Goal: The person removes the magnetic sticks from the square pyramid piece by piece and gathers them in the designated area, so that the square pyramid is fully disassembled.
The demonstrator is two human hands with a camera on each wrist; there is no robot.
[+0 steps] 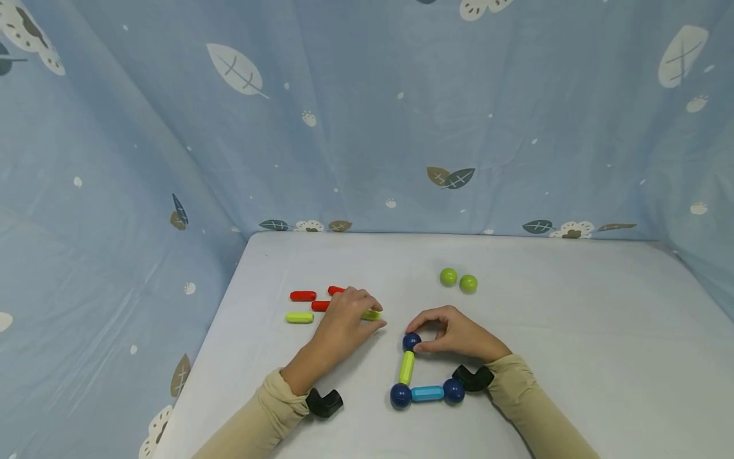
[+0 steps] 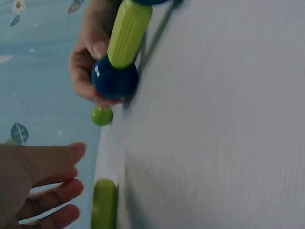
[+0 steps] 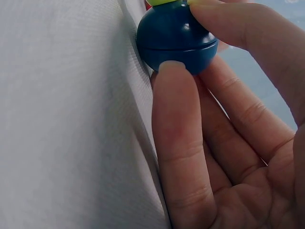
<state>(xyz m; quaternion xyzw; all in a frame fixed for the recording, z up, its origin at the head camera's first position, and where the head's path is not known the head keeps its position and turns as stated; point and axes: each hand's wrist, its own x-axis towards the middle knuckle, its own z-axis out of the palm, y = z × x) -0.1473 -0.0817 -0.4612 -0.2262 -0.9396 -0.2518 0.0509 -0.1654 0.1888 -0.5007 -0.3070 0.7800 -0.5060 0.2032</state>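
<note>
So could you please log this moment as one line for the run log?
right hand: pinches blue ball atop green rod | left hand: on green stick | table: red sticks, two green balls

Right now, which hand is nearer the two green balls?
Right. The right hand pinches the dark blue ball just below the green balls; the left hand lies farther left, on the sticks.
</note>
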